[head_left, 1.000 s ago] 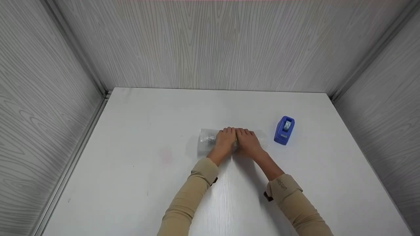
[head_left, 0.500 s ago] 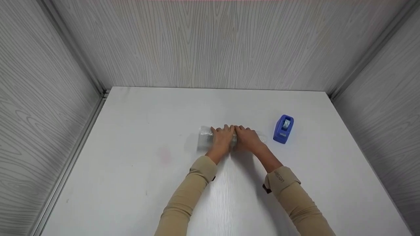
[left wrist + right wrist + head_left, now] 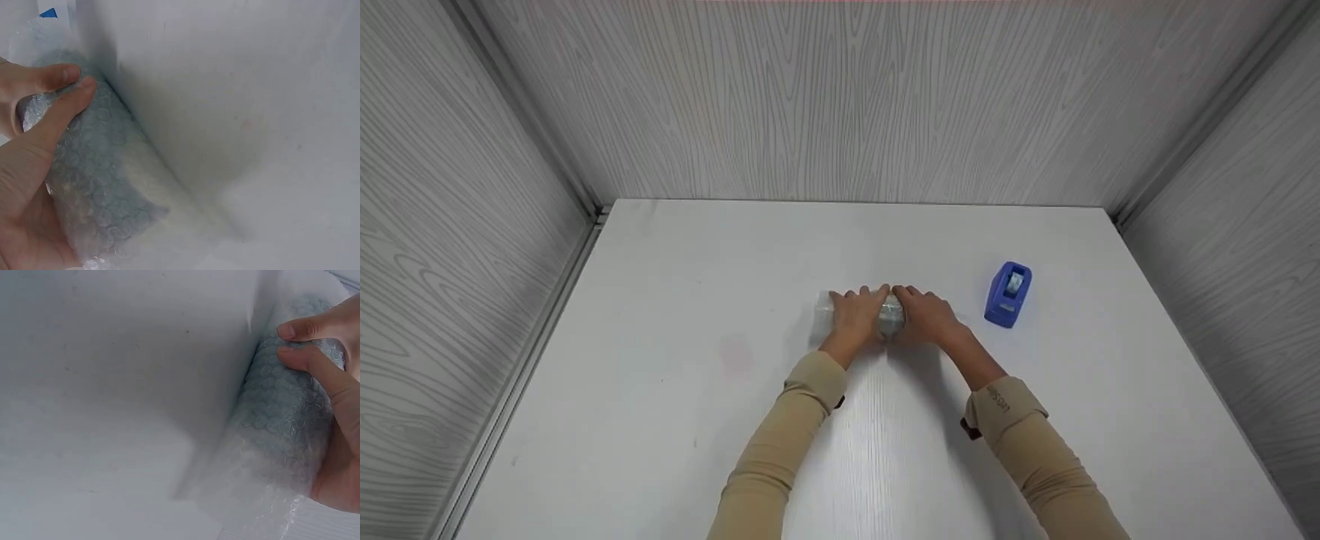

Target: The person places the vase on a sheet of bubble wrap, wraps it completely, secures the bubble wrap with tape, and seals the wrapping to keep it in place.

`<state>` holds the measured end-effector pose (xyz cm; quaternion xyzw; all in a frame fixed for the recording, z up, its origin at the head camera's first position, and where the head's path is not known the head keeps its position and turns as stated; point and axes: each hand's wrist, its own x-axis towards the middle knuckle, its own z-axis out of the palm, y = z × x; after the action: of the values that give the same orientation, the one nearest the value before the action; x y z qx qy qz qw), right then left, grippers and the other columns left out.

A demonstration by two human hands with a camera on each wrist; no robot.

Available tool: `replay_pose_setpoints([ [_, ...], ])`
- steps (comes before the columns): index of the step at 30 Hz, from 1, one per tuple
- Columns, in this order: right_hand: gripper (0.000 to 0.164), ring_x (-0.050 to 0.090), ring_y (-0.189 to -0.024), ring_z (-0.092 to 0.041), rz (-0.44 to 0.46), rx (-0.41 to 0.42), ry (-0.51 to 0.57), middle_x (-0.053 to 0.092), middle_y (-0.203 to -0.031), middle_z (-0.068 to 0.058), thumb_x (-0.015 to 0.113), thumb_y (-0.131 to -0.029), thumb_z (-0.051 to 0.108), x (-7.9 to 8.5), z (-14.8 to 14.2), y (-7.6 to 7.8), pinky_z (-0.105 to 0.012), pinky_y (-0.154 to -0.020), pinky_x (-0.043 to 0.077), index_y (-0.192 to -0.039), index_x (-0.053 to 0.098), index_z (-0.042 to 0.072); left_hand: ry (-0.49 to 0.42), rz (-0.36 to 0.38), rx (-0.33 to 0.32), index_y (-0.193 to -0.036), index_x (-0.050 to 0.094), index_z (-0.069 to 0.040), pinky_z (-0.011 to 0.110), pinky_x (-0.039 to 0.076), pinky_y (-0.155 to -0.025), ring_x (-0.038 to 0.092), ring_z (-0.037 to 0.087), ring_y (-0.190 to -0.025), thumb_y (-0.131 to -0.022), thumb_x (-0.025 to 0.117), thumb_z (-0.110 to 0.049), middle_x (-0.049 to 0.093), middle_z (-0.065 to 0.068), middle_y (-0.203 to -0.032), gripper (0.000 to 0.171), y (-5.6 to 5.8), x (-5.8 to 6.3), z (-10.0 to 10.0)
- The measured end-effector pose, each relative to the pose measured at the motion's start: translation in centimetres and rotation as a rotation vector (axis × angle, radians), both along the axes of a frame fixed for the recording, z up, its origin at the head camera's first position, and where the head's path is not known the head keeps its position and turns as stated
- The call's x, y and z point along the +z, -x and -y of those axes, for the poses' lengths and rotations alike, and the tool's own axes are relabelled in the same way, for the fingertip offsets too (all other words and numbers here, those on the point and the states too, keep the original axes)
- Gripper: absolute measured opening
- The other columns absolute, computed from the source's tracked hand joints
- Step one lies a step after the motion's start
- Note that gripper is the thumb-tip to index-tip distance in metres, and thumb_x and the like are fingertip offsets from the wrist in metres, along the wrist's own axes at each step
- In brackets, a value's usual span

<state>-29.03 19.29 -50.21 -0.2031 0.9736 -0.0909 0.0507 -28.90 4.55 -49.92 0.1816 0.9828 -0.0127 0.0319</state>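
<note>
A roll of clear bubble wrap (image 3: 892, 319) lies crosswise on the white table, wound around something greenish-grey that I cannot make out. My left hand (image 3: 855, 316) grips its left part, fingers over the far side and thumb on the near side. Beside it, my right hand (image 3: 928, 318) holds the right part the same way. In the left wrist view both thumbs press on the bubble wrap (image 3: 101, 163), their tips close together. Loose, flat ends of the bubble wrap (image 3: 253, 495) stick out past the wrapped core. My palms hide much of the roll.
A blue tape dispenser (image 3: 1008, 295) stands on the white table (image 3: 697, 412), to the right of my right hand. Grey wood-grain panels (image 3: 840, 105) close off the back and both sides.
My left hand has slid left along the bubble-wrap roll, so more of the roll shows between the hands. My right hand has barely moved.
</note>
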Motion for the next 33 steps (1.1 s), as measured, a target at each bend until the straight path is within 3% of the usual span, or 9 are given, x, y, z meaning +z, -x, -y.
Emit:
replay_pose_setpoints([
  [8, 0.084, 0.053, -0.101, -0.038, 0.082, 0.027, 0.000, 0.050, -0.126, -0.016, 0.078, -0.069, 0.036, 0.6, -0.8, 1.1, -0.053, -0.082, 0.043, -0.137, 0.038, 0.007, -0.077, 0.036, -0.051, -0.137, 0.039, -0.021, 0.054, 0.038, -0.087, 0.056, 0.034, -0.100, -0.068, 0.077, -0.047, 0.058, 0.012, -0.115, 0.084, 0.6, 0.4, 0.3],
  [18, 0.078, 0.052, -0.109, -0.027, 0.304, 0.040, -0.021, 0.053, -0.124, -0.008, 0.076, -0.070, 0.037, 1.3, -0.7, 1.8, -0.046, -0.091, 0.040, -0.135, 0.041, 0.011, -0.083, 0.236, -0.095, -0.135, 0.039, -0.016, 0.052, 0.035, -0.093, 0.050, 0.033, -0.110, -0.067, 0.078, -0.047, 0.056, 0.012, -0.119, 0.084, 0.7, 1.9, 0.9],
  [21, 0.084, 0.049, -0.113, -0.029, 0.329, 0.048, -0.036, 0.050, -0.128, -0.010, 0.074, -0.070, 0.040, 1.5, -0.5, 1.9, -0.048, -0.093, 0.038, -0.138, 0.037, 0.009, -0.060, 0.184, -0.142, -0.134, 0.040, -0.012, 0.052, 0.031, -0.098, 0.043, 0.032, -0.117, -0.068, 0.077, -0.048, 0.051, 0.013, -0.123, 0.084, 0.6, 1.8, 1.1],
  [25, 0.091, 0.044, -0.119, -0.033, 0.350, 0.056, -0.046, 0.044, -0.135, -0.014, 0.073, -0.072, 0.044, 1.9, -0.3, 2.1, -0.050, -0.096, 0.034, -0.143, 0.030, 0.006, 0.043, -0.004, -0.237, -0.134, 0.040, -0.005, 0.042, 0.033, -0.100, 0.040, 0.026, -0.120, -0.072, 0.072, -0.052, 0.047, 0.011, -0.126, 0.084, 0.1, 1.3, 0.9],
  [27, 0.091, 0.043, -0.119, -0.033, 0.363, 0.057, -0.053, 0.043, -0.135, -0.014, 0.072, -0.073, 0.044, 2.0, -0.4, 2.3, -0.049, -0.096, 0.034, -0.143, 0.028, 0.006, 0.090, -0.086, -0.257, -0.135, 0.037, -0.001, 0.037, 0.034, -0.099, 0.040, 0.024, -0.119, -0.082, 0.066, -0.043, 0.046, 0.011, -0.128, 0.073, -0.4, 0.9, 0.5],
  [30, 0.093, 0.042, -0.120, -0.033, 0.391, 0.038, -0.060, 0.042, -0.136, -0.015, 0.073, -0.073, 0.042, 2.0, -0.7, 2.3, -0.049, -0.097, 0.034, -0.144, 0.026, 0.006, 0.126, -0.145, -0.231, -0.139, 0.032, 0.002, 0.036, 0.033, -0.100, 0.039, 0.023, -0.122, -0.093, 0.055, -0.023, 0.042, 0.012, -0.134, 0.056, -1.2, 0.1, -0.2],
  [33, 0.096, 0.039, -0.123, -0.033, 0.419, 0.026, -0.058, 0.039, -0.139, -0.015, 0.073, -0.072, 0.043, 2.0, -0.8, 2.4, -0.048, -0.098, 0.032, -0.146, 0.023, 0.006, 0.155, -0.200, -0.182, -0.141, 0.030, 0.000, 0.037, 0.030, -0.102, 0.038, 0.023, -0.124, -0.097, 0.044, -0.012, 0.037, 0.011, -0.139, 0.048, -1.9, -0.9, -0.7],
])
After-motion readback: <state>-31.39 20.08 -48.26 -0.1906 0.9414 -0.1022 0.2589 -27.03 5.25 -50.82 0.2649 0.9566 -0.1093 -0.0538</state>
